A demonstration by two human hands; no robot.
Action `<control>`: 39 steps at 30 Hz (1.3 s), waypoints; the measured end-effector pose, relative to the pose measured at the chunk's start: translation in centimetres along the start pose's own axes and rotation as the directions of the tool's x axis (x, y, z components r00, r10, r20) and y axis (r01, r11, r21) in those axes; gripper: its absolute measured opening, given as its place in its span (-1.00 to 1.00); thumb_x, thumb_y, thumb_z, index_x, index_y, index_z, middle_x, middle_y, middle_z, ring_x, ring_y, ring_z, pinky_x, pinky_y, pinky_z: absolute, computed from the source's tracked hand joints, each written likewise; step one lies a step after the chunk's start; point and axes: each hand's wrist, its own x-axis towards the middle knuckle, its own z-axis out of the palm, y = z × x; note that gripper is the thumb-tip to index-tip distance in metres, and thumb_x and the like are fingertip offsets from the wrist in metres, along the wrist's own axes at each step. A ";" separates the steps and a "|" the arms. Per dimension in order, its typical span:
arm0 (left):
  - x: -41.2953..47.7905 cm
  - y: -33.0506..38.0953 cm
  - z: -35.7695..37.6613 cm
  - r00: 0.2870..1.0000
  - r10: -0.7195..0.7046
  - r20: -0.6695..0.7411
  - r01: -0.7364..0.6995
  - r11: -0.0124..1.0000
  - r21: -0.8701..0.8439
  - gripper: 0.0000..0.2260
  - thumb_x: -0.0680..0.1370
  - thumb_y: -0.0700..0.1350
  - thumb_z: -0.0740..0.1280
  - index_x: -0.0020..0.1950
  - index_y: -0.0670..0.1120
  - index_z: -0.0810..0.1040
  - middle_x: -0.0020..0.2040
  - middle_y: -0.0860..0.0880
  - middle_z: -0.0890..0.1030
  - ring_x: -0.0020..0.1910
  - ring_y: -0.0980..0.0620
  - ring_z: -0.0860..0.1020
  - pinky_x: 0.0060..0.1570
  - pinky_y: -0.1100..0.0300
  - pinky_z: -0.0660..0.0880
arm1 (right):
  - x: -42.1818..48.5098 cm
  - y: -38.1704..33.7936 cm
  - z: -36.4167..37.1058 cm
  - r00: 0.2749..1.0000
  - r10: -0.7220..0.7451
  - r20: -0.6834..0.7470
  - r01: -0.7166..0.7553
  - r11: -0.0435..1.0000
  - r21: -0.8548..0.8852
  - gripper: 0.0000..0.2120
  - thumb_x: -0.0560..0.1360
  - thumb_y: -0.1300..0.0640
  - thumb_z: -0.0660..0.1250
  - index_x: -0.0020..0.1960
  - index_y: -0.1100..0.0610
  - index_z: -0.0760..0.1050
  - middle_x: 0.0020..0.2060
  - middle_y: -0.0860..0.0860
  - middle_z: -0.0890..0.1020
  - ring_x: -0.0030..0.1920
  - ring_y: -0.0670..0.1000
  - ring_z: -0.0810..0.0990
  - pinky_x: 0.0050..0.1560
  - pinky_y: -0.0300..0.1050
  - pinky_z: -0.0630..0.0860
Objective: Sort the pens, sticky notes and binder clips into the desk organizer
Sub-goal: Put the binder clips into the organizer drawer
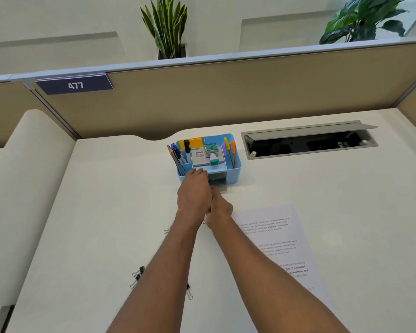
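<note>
Sorting mostly done: pens, notes in organizer; clips left behind hands; left hand flat on rim, right hand grip unclear.

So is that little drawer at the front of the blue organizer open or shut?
Open. The drawer sticks out from the organizer front, leaving a dark gap behind it, with the right hand at it.

My left forearm covers part of the black metal binder clips on the white worktop, my left hand hides my right hand's fingers, and the printed white paper sheet's text is too small to read.
</note>
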 end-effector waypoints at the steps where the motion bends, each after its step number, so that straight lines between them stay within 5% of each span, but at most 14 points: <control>1: 0.0 0.1 -0.2 1.000 -0.005 0.006 0.005 1.000 0.002 -0.50 0.61 -0.23 0.36 0.54 -0.08 0.39 0.55 -0.05 0.41 0.60 -0.03 0.23 0.41 0.02 0.43 | -0.4 0.1 -0.2 1.000 -0.005 -0.025 0.006 1.000 0.006 -0.67 0.59 0.03 0.35 0.21 0.26 0.59 0.04 0.22 0.71 -0.16 0.06 0.64 0.03 0.01 0.62; 4: 0.0 0.5 -0.8 1.000 -0.010 0.025 0.010 1.000 -0.002 -0.50 0.58 -0.27 0.38 0.52 -0.08 0.42 0.52 -0.06 0.43 0.58 -0.04 0.26 0.37 0.00 0.47 | 0.1 0.9 -1.3 0.986 0.019 -0.166 -0.009 0.998 0.065 -0.79 0.51 0.06 0.48 -0.16 0.21 0.64 -0.42 0.07 0.70 -0.39 0.02 0.64 -0.18 -0.08 0.66; 7: -0.1 0.6 -1.1 0.999 -0.013 0.044 0.013 1.000 0.000 -0.49 0.55 -0.30 0.39 0.49 -0.09 0.44 0.50 -0.09 0.45 0.57 -0.05 0.27 0.33 -0.01 0.49 | 0.1 1.4 -1.8 0.982 0.018 -0.188 0.000 0.996 0.094 -0.73 0.50 0.08 0.49 -0.29 0.21 0.58 -0.56 0.04 0.63 -0.58 -0.06 0.56 -0.39 -0.19 0.58; 13: -0.1 0.5 -0.9 0.999 -0.017 0.036 0.017 1.000 -0.017 -0.48 0.54 -0.31 0.40 0.49 -0.08 0.45 0.50 -0.09 0.46 0.55 -0.06 0.31 0.32 -0.01 0.51 | 0.1 1.9 -2.5 0.979 0.014 -0.203 0.009 0.994 0.111 -0.74 0.47 0.08 0.53 -0.23 0.25 0.59 -0.51 0.07 0.64 -0.56 -0.05 0.55 -0.45 -0.22 0.55; 18: 0.1 0.5 -1.3 0.999 0.023 0.047 -0.023 1.000 -0.011 -0.43 0.54 -0.34 0.35 0.54 -0.07 0.38 0.55 -0.09 0.41 0.56 -0.11 0.32 0.50 -0.10 0.35 | -0.2 1.9 -2.7 0.981 0.015 -0.194 0.005 0.995 0.104 -0.70 0.46 0.02 0.55 -0.20 0.25 0.60 -0.34 0.13 0.67 -0.49 -0.02 0.57 -0.46 -0.22 0.56; 24: -1.4 -0.6 -1.6 0.982 0.043 -0.183 -0.080 0.977 -0.200 -0.47 0.63 -0.32 0.27 0.58 -0.02 0.36 0.59 -0.04 0.35 0.58 -0.07 0.29 0.56 -0.07 0.27 | -1.9 3.5 -3.9 0.961 -0.202 -0.190 0.185 0.977 -0.103 -0.86 0.53 0.12 0.46 -0.06 0.20 0.62 -0.34 0.07 0.67 -0.54 -0.09 0.52 -0.47 -0.22 0.52; 28: -3.8 -2.6 -1.4 0.954 -0.034 -0.297 -0.067 0.944 -0.323 -0.55 0.63 -0.32 0.29 0.51 -0.09 0.46 0.53 -0.09 0.44 0.53 -0.08 0.37 0.51 0.00 0.34 | -3.4 4.8 -5.2 0.899 -0.428 -0.095 0.368 0.854 -0.367 -0.94 0.49 0.15 0.45 -0.05 0.06 0.59 -0.22 0.02 0.69 -0.31 -0.04 0.62 -0.30 -0.13 0.58; 31: -6.0 -4.7 -0.6 0.942 -0.129 -0.310 -0.001 0.922 -0.386 -0.58 0.63 -0.29 0.30 0.49 -0.07 0.49 0.53 -0.05 0.45 0.53 -0.03 0.36 0.50 0.07 0.30 | -4.3 5.6 -6.0 0.843 -0.537 0.023 0.473 0.720 -0.507 -0.90 0.49 0.13 0.45 -0.03 -0.01 0.58 -0.21 -0.11 0.65 -0.22 -0.15 0.61 -0.27 -0.30 0.50; 36: -9.6 -8.2 1.5 0.949 -0.190 -0.253 0.063 0.897 -0.437 -0.60 0.63 -0.26 0.28 0.47 -0.08 0.50 0.54 -0.02 0.42 0.54 -0.02 0.31 0.53 0.02 0.30 | -4.5 6.4 -7.1 0.750 -0.615 0.244 0.609 0.499 -0.617 -0.83 0.48 0.16 0.45 0.05 0.01 0.56 -0.13 -0.10 0.63 -0.22 -0.09 0.57 -0.16 -0.20 0.56; 39: -11.4 -9.5 2.7 0.952 -0.217 -0.216 0.097 0.883 -0.460 -0.59 0.63 -0.25 0.28 0.48 -0.09 0.49 0.54 -0.04 0.42 0.55 -0.02 0.30 0.52 -0.01 0.31 | -4.7 6.7 -7.6 0.682 -0.619 0.389 0.655 0.282 -0.701 -0.75 0.49 0.17 0.42 0.16 0.01 0.55 0.03 -0.10 0.58 -0.06 -0.07 0.57 -0.05 -0.16 0.55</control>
